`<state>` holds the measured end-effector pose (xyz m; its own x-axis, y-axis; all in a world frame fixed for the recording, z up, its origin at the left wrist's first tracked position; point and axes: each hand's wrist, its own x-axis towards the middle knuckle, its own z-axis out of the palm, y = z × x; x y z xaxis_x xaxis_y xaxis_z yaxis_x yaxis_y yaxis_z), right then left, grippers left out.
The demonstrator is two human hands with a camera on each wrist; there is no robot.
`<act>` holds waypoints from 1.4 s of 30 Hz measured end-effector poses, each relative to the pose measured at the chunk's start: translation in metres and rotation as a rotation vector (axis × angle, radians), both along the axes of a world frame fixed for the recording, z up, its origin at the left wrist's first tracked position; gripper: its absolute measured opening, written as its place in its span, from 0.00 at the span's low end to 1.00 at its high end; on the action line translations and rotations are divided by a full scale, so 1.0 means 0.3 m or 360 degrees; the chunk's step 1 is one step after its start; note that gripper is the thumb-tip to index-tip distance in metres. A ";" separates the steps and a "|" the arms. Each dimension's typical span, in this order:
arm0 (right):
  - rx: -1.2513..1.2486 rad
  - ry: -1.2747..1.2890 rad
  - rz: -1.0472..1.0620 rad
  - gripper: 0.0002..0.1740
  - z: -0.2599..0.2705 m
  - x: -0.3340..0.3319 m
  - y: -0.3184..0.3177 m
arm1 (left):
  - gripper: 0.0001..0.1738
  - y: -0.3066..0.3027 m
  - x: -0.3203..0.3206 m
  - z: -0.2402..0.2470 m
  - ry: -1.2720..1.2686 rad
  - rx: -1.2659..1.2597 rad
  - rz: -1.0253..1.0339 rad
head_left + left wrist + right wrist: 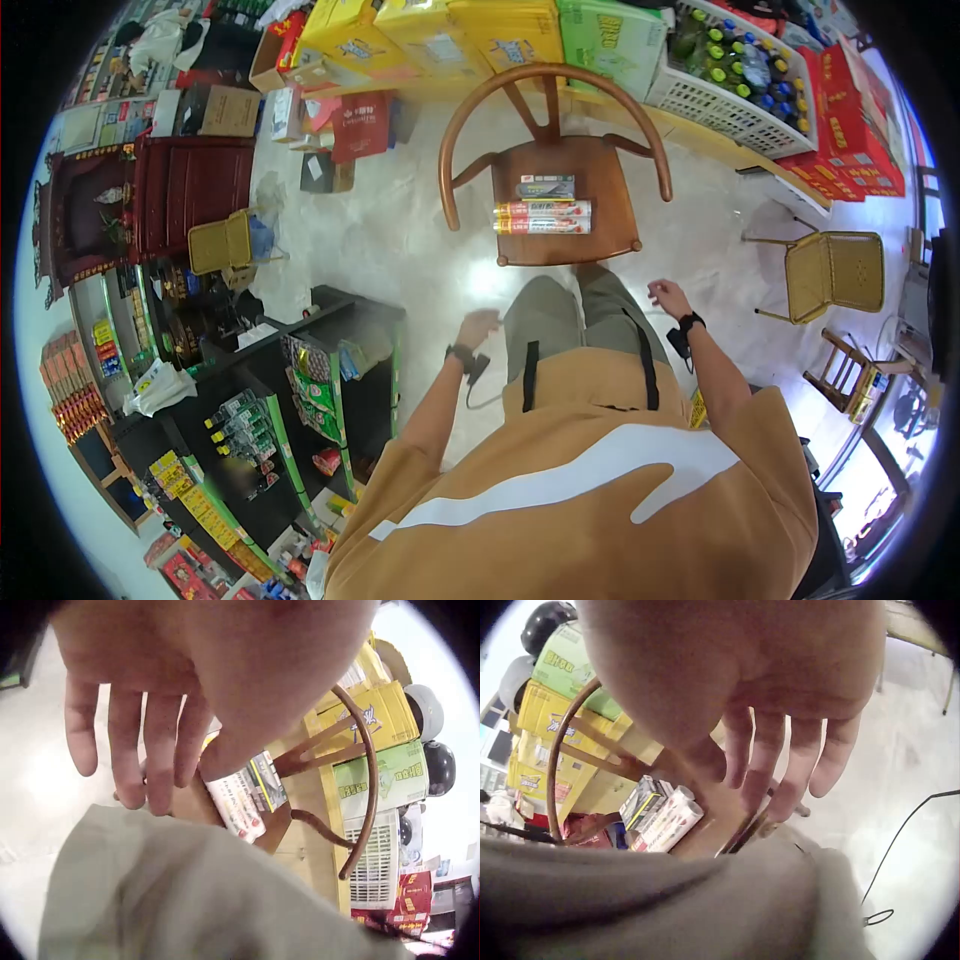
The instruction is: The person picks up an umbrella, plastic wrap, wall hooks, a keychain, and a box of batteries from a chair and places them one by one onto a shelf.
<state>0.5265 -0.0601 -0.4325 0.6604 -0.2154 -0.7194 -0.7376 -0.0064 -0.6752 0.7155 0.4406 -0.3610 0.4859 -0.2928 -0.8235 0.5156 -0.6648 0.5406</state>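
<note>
A wooden chair with a curved back (610, 190) stands in front of the person. On its seat lie two white cylindrical packages with red ends and printing (543, 226), side by side. Just behind them are flat dark boxes (547, 188), one with a yellow stripe, as the right wrist view shows. My left hand (480, 326) hangs beside the left thigh, its fingers loose and holding nothing. On the other side my right hand (669, 297) hangs by the right thigh with its fingers slightly bent, also bare. Both hands are apart from the chair and the packages.
Yellow cartons (430, 40), a green carton (612, 45) and a white crate of bottles (735, 85) line the back. Black shelving (350, 320) stands close on the left. A folding chair (835, 272) is at the right, another (220, 245) at the left.
</note>
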 end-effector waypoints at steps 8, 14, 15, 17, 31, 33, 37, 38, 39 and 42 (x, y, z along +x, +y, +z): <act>-0.0234 0.0049 0.0378 0.26 -0.016 0.545 0.124 | 0.30 -0.194 0.427 -0.231 -0.0445 0.0159 -0.0171; -0.0419 -0.0194 0.0408 0.32 -0.376 0.734 0.184 | 0.46 -0.295 0.578 -0.654 -0.0549 0.0222 0.0088; -0.0405 -0.0187 0.0248 0.32 -0.440 0.736 0.206 | 0.47 -0.267 0.565 -0.765 -0.0725 0.0231 0.0069; -0.0352 -0.0175 0.0054 0.33 -0.543 0.746 0.243 | 0.45 -0.351 0.637 -0.721 -0.0656 0.0412 0.0019; -0.0093 0.0035 -0.0386 0.25 -0.293 0.753 0.254 | 0.34 -0.305 0.642 -0.639 -0.0579 0.0376 -0.0002; 0.0036 -0.0119 -0.0353 0.28 -0.380 0.623 0.255 | 0.33 -0.309 0.606 -0.489 -0.0509 0.0298 -0.0038; -0.0432 0.0154 -0.0124 0.30 -0.199 0.440 0.323 | 0.32 -0.250 0.507 -0.294 -0.0542 0.0287 -0.0432; -0.0466 0.0216 -0.0105 0.30 -0.130 0.395 0.352 | 0.31 -0.242 0.506 -0.235 -0.0415 0.0276 -0.0551; -0.0500 0.0282 -0.0088 0.29 -0.066 0.351 0.380 | 0.31 -0.233 0.501 -0.183 -0.0286 0.0267 -0.0672; -0.0158 0.0367 -0.0306 0.24 -0.081 0.146 0.454 | 0.26 -0.148 0.443 -0.151 -0.0374 0.0232 -0.0786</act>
<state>0.5702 0.0761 -0.4567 0.4225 -0.3974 -0.8146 -0.8653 0.0905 -0.4930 0.8483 0.3962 -0.4064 0.4951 -0.4233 -0.7587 0.0009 -0.8730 0.4877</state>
